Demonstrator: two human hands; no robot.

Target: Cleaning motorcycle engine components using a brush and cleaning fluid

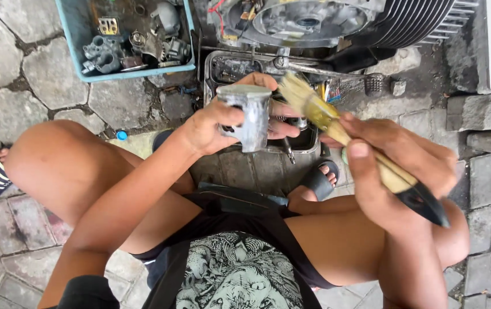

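Grey metal cylindrical piston [249, 117] clamped in your left hand [214, 123], above dark metal tray [218, 63]. Your right hand [397, 160] closed around wooden-handled paintbrush [342, 134], bristles just beside piston top. Piston's lower edge hidden by fingers; tray contents unclear.

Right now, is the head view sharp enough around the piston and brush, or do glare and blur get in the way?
Head view: soft, even daylight with no hard shadows; the piston in the left hand is sharp, with only a mild sheen; the brush in the right hand is slightly soft at its bristles; the paving bends towards the frame edges.
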